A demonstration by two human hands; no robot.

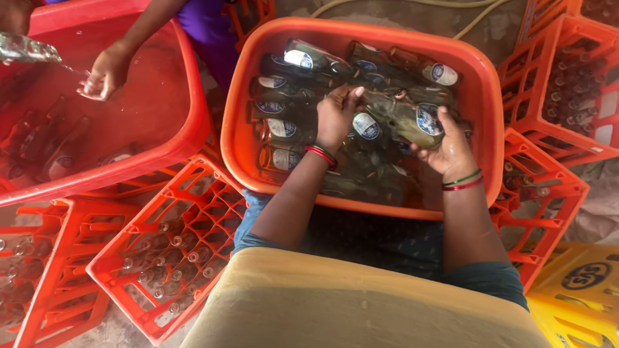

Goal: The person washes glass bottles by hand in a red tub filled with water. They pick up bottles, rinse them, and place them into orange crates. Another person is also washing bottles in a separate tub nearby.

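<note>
Head view shows my two hands over the orange tub (480, 84), which is full of water and glass bottles. My left hand (335, 116) and my right hand (451, 151) both have the fingers curled around one green bottle (403, 119), which lies sideways just above the other bottles in the middle of the tub. At the left, another person's hand (106, 74) is over a red tub (187, 129), and orange crates (174, 251) with bottles stand around.
</note>
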